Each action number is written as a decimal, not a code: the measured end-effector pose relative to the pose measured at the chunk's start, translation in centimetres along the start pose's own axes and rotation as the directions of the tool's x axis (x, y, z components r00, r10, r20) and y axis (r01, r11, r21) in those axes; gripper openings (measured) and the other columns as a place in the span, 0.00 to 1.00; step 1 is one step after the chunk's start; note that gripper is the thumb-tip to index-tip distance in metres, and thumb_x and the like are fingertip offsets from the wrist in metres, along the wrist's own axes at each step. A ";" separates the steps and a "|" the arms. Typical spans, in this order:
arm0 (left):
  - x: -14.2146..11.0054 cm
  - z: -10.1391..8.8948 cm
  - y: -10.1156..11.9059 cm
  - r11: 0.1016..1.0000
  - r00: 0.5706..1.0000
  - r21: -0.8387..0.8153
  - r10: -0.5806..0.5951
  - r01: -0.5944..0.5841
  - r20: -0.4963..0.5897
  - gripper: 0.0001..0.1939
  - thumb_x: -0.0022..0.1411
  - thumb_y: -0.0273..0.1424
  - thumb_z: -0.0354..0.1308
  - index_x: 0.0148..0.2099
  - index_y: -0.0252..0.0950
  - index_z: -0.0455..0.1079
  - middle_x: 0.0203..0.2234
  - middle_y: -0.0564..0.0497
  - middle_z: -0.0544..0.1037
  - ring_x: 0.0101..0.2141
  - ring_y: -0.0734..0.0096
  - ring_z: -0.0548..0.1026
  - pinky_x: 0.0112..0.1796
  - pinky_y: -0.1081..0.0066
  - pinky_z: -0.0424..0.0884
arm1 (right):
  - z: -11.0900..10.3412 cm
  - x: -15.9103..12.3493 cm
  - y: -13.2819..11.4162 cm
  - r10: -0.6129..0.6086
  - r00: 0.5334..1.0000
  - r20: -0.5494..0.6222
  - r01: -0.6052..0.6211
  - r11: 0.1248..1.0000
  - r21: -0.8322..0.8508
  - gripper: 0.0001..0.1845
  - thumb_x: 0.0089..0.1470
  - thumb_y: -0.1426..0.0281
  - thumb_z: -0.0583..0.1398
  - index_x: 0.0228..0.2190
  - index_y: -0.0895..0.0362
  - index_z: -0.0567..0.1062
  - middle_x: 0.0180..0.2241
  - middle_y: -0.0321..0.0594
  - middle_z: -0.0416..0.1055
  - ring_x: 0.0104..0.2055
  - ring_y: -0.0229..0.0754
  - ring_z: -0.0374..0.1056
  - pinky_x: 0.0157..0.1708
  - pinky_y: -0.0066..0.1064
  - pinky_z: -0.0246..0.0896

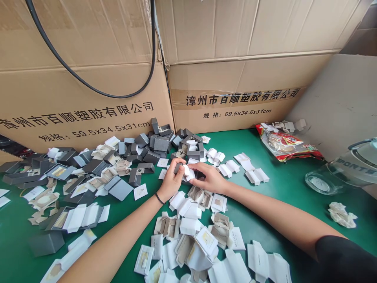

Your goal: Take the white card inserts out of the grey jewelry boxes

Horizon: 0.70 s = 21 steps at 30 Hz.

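Close together near the middle of the green table, both my hands work at a small dark grey box. My left hand has its fingers closed round the box, and a white card insert shows at its side. My right hand is curled from the other side, thumb and fingers closed at the white card; its exact grip is partly hidden. Just below my hands lie folded white and brownish card inserts. Behind them, several dark grey boxes sit in a heap, some with lids open.
A long pile of grey boxes and card pieces covers the left. Large cardboard cartons wall off the back. At right are a red snack bag, a clear sports bottle and crumpled tissue. A black cable hangs above.
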<state>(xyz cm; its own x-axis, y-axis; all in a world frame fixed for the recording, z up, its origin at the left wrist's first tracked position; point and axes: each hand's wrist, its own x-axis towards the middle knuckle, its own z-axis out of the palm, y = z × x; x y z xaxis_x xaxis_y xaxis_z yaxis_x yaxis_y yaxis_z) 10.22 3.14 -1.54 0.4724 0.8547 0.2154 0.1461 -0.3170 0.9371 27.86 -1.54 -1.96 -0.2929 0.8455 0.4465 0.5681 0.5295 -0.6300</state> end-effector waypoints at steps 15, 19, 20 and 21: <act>-0.3 0.4 -0.4 0.996 0.990 0.085 0.030 -0.018 -0.136 0.20 0.62 0.49 0.42 0.44 0.38 0.60 0.37 0.49 0.67 0.29 0.75 0.65 0.30 0.73 0.63 | 0.1 0.0 -0.4 0.010 1.000 0.025 -0.006 0.991 -0.134 0.16 0.52 0.63 0.59 0.42 0.56 0.68 0.40 0.45 0.71 0.43 0.46 0.68 0.40 0.37 0.67; -0.3 0.3 -0.2 0.998 0.991 0.055 0.048 -0.041 -0.124 0.22 0.61 0.50 0.43 0.44 0.37 0.60 0.35 0.50 0.67 0.26 0.76 0.64 0.27 0.74 0.63 | 0.1 0.1 -0.2 -0.077 0.995 0.057 0.084 0.986 -0.147 0.14 0.54 0.63 0.59 0.40 0.56 0.69 0.40 0.45 0.72 0.43 0.45 0.68 0.42 0.36 0.66; -0.3 0.3 -0.2 0.997 0.991 0.055 0.052 -0.045 -0.123 0.23 0.60 0.51 0.43 0.44 0.37 0.60 0.35 0.50 0.67 0.26 0.76 0.64 0.27 0.74 0.63 | 0.1 0.1 -0.2 -0.092 0.994 0.060 0.101 0.982 -0.158 0.13 0.54 0.63 0.58 0.40 0.56 0.69 0.41 0.45 0.72 0.43 0.44 0.67 0.42 0.36 0.66; -0.3 0.4 -0.1 0.997 0.991 0.058 0.052 -0.046 -0.123 0.23 0.60 0.51 0.43 0.44 0.37 0.60 0.35 0.50 0.67 0.26 0.76 0.64 0.27 0.75 0.63 | 0.1 0.1 -0.1 -0.105 0.992 0.064 0.115 0.978 -0.175 0.13 0.54 0.62 0.58 0.40 0.56 0.69 0.41 0.45 0.71 0.44 0.44 0.67 0.42 0.36 0.65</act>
<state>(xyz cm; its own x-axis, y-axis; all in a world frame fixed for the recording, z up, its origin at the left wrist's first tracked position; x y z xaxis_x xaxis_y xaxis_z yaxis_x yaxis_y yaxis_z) 10.35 2.74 -1.84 0.3693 0.8808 0.2963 0.1750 -0.3791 0.9087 27.69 -1.51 -1.90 -0.3997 0.7879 0.4684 0.6565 0.6027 -0.4536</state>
